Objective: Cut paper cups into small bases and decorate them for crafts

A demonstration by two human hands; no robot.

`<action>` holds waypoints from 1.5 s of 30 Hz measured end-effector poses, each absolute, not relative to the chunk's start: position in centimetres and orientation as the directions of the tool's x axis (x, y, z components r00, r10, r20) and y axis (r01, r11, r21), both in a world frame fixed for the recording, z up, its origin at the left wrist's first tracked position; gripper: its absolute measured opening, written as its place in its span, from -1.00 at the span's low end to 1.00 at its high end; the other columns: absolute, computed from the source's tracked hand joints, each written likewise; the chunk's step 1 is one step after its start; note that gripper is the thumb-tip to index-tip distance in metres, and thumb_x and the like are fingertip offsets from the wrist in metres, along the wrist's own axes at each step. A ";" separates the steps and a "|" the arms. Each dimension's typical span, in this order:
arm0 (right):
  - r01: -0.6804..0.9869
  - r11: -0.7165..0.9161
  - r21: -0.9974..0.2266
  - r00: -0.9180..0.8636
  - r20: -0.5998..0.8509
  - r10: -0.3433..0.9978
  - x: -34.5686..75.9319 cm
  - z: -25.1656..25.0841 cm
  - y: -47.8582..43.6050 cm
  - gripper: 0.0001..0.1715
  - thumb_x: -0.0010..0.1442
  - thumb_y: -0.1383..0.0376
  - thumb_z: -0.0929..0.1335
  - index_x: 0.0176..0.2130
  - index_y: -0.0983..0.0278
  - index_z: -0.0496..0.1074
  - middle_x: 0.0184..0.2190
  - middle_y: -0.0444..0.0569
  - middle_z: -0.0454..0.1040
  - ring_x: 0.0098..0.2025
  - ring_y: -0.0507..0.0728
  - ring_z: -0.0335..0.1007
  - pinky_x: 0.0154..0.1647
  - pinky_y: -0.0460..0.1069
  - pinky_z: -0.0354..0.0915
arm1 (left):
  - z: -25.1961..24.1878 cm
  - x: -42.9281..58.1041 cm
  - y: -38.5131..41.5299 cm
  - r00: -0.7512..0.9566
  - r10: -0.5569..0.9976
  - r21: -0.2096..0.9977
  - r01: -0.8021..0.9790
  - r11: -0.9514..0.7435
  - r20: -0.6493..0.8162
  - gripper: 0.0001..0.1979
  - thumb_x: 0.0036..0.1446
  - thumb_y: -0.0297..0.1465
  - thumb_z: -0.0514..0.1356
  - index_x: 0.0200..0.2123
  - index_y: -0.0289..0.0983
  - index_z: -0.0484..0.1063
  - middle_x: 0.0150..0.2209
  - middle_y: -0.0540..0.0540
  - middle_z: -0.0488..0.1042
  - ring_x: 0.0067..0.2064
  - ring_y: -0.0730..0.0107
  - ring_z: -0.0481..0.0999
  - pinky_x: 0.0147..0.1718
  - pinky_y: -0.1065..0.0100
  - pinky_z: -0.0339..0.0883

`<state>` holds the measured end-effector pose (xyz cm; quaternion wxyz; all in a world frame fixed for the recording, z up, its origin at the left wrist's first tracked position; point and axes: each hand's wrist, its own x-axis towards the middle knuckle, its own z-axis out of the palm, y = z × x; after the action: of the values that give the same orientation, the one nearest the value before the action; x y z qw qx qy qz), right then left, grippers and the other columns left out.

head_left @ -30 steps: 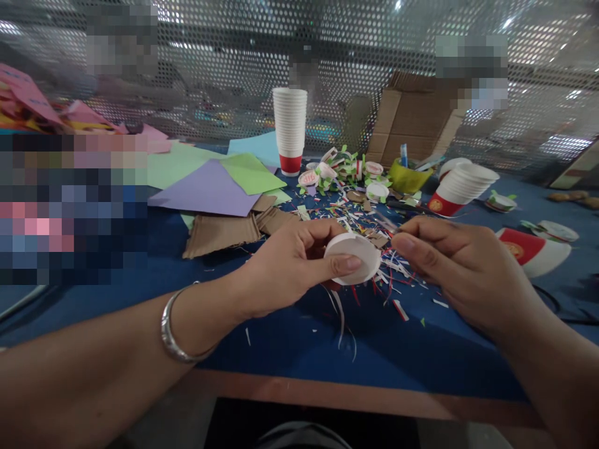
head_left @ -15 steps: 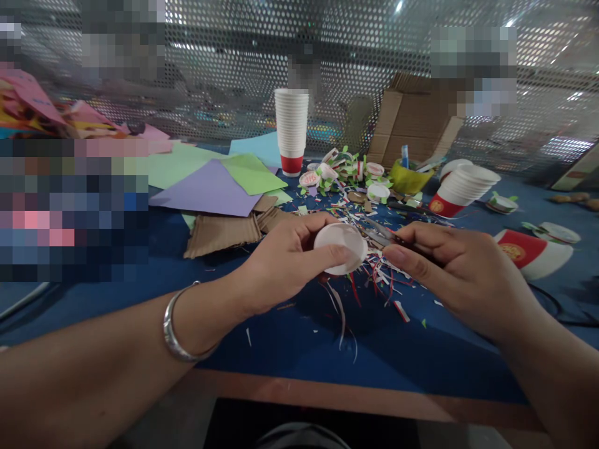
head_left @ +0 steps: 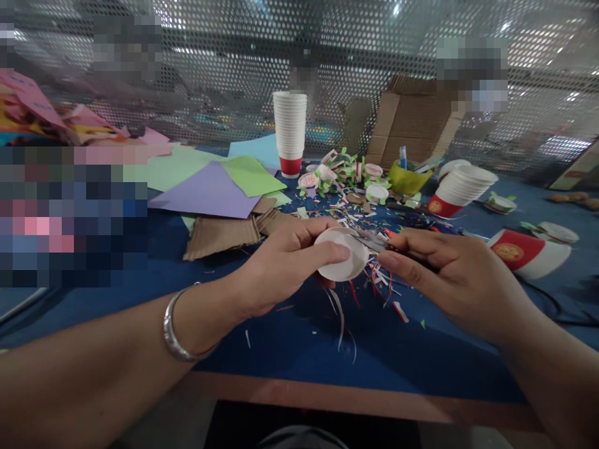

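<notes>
Scissors (head_left: 370,241) clamped in right hand (head_left: 444,280), long axis level, blades leftward at white disc (head_left: 340,260) pinched by left hand (head_left: 281,268)

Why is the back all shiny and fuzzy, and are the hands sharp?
Head view: bright glare dots the perforated metal screen, which looks soft; pixelated blocks hide patches at left and top; the left hand, right hand, scissors and white paper disc look clearer.
</notes>
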<state>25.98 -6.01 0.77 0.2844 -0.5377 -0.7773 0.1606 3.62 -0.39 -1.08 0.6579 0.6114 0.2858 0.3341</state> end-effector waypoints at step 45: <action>0.742 0.408 -0.532 -0.303 0.277 0.912 26.3 1.3 -6.8 -0.60 0.41 0.05 0.31 -0.36 0.21 0.48 -0.54 -0.18 0.43 -0.51 0.01 0.32 -0.48 -0.07 0.17 | -0.6 2.9 0.1 0.824 0.558 0.910 -0.154 0.386 -0.098 -0.91 0.19 -0.40 0.33 -0.30 -0.32 0.52 -0.40 -0.03 0.54 -0.46 0.53 0.50 -0.52 0.54 0.37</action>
<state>26.26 -6.78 1.33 0.2761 -0.5219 -0.7923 0.1536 2.93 0.14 -0.59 0.8084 0.5084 0.1989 0.2203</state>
